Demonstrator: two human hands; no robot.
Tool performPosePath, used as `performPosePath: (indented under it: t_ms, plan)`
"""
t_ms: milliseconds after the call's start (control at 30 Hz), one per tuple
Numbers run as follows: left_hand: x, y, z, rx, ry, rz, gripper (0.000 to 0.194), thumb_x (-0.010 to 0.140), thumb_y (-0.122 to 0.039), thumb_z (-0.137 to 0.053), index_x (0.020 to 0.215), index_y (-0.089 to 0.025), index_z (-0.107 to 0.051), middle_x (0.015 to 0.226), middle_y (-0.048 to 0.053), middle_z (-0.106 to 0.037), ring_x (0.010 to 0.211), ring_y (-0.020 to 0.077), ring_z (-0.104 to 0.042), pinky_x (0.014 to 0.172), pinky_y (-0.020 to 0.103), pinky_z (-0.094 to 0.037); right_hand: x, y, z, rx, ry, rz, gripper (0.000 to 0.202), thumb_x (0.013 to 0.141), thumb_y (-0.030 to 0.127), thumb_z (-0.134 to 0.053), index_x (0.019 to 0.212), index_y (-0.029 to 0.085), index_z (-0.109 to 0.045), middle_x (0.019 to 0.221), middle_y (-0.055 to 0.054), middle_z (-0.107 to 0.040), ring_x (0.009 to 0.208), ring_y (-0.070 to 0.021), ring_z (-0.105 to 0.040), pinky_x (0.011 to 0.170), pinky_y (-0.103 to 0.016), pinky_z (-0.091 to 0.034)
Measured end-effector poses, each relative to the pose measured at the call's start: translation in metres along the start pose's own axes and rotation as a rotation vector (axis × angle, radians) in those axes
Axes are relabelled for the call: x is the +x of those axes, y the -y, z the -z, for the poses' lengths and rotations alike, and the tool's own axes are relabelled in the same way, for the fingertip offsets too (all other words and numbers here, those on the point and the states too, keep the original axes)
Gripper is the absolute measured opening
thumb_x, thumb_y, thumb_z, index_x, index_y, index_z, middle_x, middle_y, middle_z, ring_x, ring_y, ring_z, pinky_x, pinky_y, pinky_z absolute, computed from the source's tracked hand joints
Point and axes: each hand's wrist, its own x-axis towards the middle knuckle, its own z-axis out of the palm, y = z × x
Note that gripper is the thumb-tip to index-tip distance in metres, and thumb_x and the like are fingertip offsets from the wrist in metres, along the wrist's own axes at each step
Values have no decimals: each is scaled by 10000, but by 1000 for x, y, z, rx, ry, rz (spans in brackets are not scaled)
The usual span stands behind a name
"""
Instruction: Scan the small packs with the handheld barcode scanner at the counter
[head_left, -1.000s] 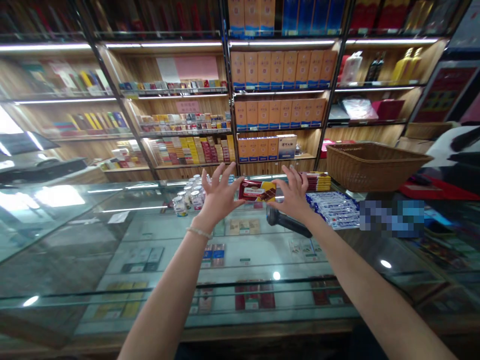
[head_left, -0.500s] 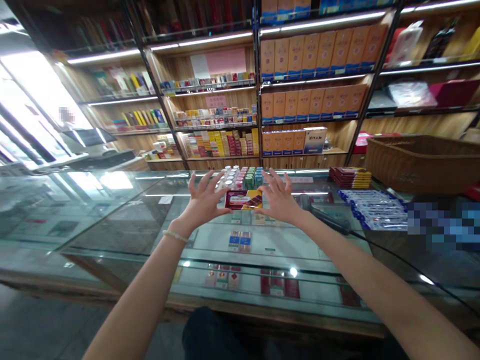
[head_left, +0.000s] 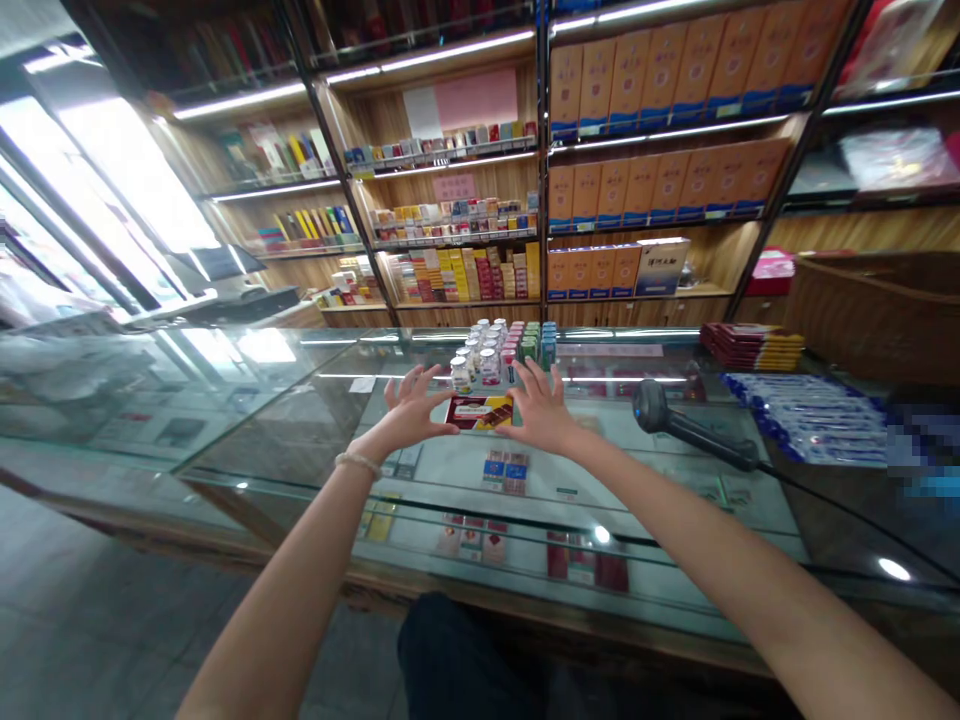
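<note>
Packet (head_left: 480, 412) between fingers (head_left: 435, 403), lettering (head_left: 471, 410) illegible

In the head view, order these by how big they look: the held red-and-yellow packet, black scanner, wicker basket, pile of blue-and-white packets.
Largest: wicker basket, though the picture's edge cuts it off
Next: pile of blue-and-white packets
Then: black scanner
Smallest: held red-and-yellow packet

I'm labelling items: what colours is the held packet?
The packet is mainly maroon and yellow, seen best in head view.
</note>
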Motion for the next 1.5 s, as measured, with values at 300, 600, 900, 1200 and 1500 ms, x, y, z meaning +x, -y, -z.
performPosePath:
  t_ms: [300, 600, 900, 1200, 1500]
  plan:
    - [-5, 11, -15, 1, 146, 53, 592, 755, -686, -789, 1292, -444, -728, 1733, 61, -304, 1605, 412, -174, 1246, 681, -7, -2, 7, -14, 39, 93, -32, 641, 910, 668, -623, 1278, 147, -688, 1719, -208, -253, 1614, -375, -121, 1270, -705, -40]
    - [-17, 4, -13, -10, 93, 6, 641, 830, -692, -696, 1405, -410, -661, 1741, 78, -274, 1617, 441, -125, 1237, 713, 62, -8, 15, -11, -44, 7, 49, 600, 954, 628, -586, 1277, 138, -707, 1716, -197, -288, 1601, -371, -192, 1284, -679, -57]
    - [-33, -23, 7, 43, -164, -77, 230, 859, -530, -731, 1001, -371, -815, 1626, 18, -497, 1575, 377, -293, 1269, 639, 97, -17, 14, -7, -66, -157, 170, 237, 934, 377, -658, 1055, 218, -786, 1681, -119, -400, 1568, -334, -289, 1279, -640, -28]
    - [-29, -22, 3, 76, -180, -51, 158, 863, -442, -711, 935, -356, -821, 1618, 5, -506, 1564, 378, -308, 1257, 688, 64, -11, 19, -11, -62, -132, 140, 269, 979, 371, -598, 1089, 231, -800, 1693, -105, -381, 1578, -330, -272, 1280, -641, -44]
    - [-25, -22, -1, 118, -181, -14, 212, 909, -434, -658, 1029, -379, -823, 1652, 11, -459, 1571, 382, -293, 1243, 718, 52, -10, 18, -15, -54, -99, 108, 486, 1041, 558, -461, 1217, 225, -769, 1709, -123, -342, 1586, -332, -245, 1288, -650, -8]
